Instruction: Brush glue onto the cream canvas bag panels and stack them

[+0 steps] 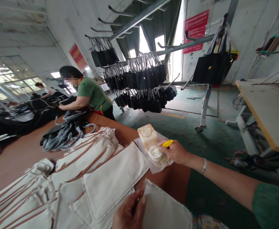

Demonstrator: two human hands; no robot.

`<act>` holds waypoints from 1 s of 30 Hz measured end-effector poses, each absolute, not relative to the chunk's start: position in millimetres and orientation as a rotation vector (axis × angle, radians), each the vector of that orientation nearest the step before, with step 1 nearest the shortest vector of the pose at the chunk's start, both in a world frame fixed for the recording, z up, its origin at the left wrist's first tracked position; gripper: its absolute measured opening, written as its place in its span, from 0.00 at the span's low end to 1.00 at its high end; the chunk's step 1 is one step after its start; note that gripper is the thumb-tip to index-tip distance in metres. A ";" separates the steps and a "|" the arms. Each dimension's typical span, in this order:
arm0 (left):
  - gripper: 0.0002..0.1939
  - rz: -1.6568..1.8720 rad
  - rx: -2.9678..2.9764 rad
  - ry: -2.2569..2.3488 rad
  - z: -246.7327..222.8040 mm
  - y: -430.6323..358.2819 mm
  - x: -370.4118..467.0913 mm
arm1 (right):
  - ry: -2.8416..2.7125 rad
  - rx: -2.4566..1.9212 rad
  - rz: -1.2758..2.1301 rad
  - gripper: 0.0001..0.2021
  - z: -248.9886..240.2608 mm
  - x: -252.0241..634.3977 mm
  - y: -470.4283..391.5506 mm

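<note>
My left hand [129, 210] pinches the edge of an off-white fabric bag piece [166, 208] with stitched borders, low in the view. A small tool with a yellow handle [168, 143] is gripped in my right hand [177, 153]; its working end is hidden at the container. That hand is over a stained, pale container [146, 135] with white paste [155, 152] in its near hollow. Under the container lies a white sheet [157, 168] at the table's edge. Many similar off-white fabric pieces [115, 176] with brown edging overlap to the left.
The brown table [127, 128] also carries grey straps [63, 135] and dark material. A person in a green top [90, 92] bends over it at the far left. Behind stands a rack [177, 47] hung with black bags [145, 76]. A worktable [261, 108] is at right.
</note>
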State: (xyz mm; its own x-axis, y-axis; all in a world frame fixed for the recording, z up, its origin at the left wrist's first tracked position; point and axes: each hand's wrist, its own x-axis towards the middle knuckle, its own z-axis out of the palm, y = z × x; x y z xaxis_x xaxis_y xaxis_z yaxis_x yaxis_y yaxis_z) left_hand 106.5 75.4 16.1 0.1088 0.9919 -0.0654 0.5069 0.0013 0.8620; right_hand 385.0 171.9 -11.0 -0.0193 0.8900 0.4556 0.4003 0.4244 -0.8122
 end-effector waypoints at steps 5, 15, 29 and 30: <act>0.26 0.778 1.577 1.544 12.7 77.5 104.9 | -1.697 -1.143 0.585 0.08 -20.4 382.8 180.6; 0.29 0.784 1.325 1.440 7.7 79.9 99.8 | -1.967 -0.978 0.569 0.07 -8.3 404.7 149.0; 0.26 0.785 1.165 1.382 21.7 69.6 110.3 | -1.336 -1.106 0.822 0.11 34.9 380.2 94.5; 0.26 0.782 1.192 1.394 22.1 69.8 111.5 | -1.283 -1.089 0.858 0.11 43.2 374.4 88.5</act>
State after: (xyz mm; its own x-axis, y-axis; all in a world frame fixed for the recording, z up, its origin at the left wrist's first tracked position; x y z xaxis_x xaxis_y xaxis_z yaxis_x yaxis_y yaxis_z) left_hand 111.5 69.8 22.1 0.0935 0.9473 -0.3065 0.2315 0.2787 0.9320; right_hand 374.4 88.5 43.2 0.1232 0.9455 0.3013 0.0832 0.2927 -0.9526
